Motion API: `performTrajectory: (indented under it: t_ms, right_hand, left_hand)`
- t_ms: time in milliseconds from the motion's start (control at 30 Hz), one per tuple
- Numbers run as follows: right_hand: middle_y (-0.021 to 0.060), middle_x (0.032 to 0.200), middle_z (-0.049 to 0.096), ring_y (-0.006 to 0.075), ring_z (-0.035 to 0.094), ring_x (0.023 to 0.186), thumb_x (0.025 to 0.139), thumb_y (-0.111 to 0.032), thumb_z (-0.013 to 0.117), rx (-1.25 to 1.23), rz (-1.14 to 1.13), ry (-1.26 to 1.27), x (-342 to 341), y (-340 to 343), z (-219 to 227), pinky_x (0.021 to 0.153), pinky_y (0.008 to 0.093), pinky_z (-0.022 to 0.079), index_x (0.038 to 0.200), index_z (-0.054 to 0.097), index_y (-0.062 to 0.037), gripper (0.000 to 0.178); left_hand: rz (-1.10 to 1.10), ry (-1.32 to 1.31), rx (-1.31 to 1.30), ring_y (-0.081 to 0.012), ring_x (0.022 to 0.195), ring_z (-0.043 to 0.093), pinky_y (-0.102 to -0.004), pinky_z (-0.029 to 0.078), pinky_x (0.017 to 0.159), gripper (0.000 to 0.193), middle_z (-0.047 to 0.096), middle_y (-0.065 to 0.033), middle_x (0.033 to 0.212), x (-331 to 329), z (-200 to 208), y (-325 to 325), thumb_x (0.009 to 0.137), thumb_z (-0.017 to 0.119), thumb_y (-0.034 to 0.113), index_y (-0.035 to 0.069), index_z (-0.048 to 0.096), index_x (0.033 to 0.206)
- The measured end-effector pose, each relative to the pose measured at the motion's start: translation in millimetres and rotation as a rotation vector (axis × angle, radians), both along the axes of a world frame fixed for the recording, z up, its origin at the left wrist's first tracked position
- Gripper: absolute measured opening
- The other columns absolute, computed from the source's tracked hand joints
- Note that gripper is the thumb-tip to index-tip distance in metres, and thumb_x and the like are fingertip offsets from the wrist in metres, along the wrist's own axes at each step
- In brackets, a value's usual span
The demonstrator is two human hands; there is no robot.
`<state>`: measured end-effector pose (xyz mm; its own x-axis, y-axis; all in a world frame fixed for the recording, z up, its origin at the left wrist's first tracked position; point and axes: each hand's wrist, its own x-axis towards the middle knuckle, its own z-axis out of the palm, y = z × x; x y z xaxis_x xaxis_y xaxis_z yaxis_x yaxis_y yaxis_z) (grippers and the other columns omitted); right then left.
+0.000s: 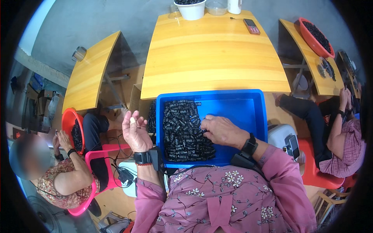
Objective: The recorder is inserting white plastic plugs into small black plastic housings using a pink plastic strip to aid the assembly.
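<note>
A blue plastic tray (pixel 237 95) rests in front of my body. Its left part is heaped with small black cylindrical pieces (pixel 180 128), and the bare blue bottom shows on the right. My right hand (pixel 221 131) is over the tray at the right edge of the heap, its fingers pinched together. Something small and dark shows at the fingertips, too small to name. Beside the tray's left wall, my left hand (pixel 136 130) is raised with the palm turned up. Its fingers are loosely bent and apart, and nothing shows in them.
Beyond the tray stands a yellow wooden table (pixel 213 50) with a mobile phone (pixel 251 27) and a white tub (pixel 191 11) of black pieces. Seated people work at both sides, near a red basin (pixel 70 120) on the left and another red basin (pixel 316 39) on the right.
</note>
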<state>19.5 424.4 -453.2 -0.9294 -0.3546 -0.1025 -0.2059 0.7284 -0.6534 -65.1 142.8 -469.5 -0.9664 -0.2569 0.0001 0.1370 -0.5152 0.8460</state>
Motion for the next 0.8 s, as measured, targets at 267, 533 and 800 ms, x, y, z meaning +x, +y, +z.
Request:
performTrajectory:
  t_ms: [267, 533, 800]
  right_hand:
    - [0.0158, 0.091, 0.059, 0.038, 0.06, 0.089, 0.084, -0.008, 0.066, -0.077, -0.046, 0.019, -0.2, 7.9, -14.6, 0.077, 0.0466, 0.048, 0.092, 0.061, -0.0033, 0.011]
    - [0.016, 0.093, 0.059, 0.0379, 0.061, 0.09, 0.084, -0.009, 0.067, -0.041, -0.034, 0.026, 2.6, 9.2, -2.1, 0.076, 0.0466, 0.049, 0.095, 0.063, -0.0032, 0.014]
    - [0.0186, 0.094, 0.061, 0.0388, 0.062, 0.089, 0.083, -0.011, 0.064, -0.007, 0.008, 0.014, 2.5, 7.5, -5.0, 0.077, 0.0489, 0.051, 0.091, 0.061, -0.0027, 0.012]
  left_hand:
    - [-0.388, 0.037, -0.079, -0.0132, 0.07, 0.058, -0.0273, 0.05, 0.061, 0.016, 0.063, -0.0089, 0.092, 31.9, 29.2, 50.4, 0.097, 0.061, 0.013, 0.003, 0.061, 0.109]
    - [-0.553, -0.05, -0.102, -0.0102, 0.064, 0.056, -0.0237, 0.047, 0.055, 0.016, 0.062, -0.0063, 0.088, 43.8, 24.1, 64.2, 0.095, 0.066, 0.016, 0.005, 0.061, 0.105]
    - [-0.583, -0.092, -0.132, -0.0104, 0.061, 0.056, -0.0237, 0.047, 0.052, 0.015, 0.064, -0.0072, 0.086, 46.4, 21.5, 66.0, 0.095, 0.065, 0.015, 0.004, 0.06, 0.104]
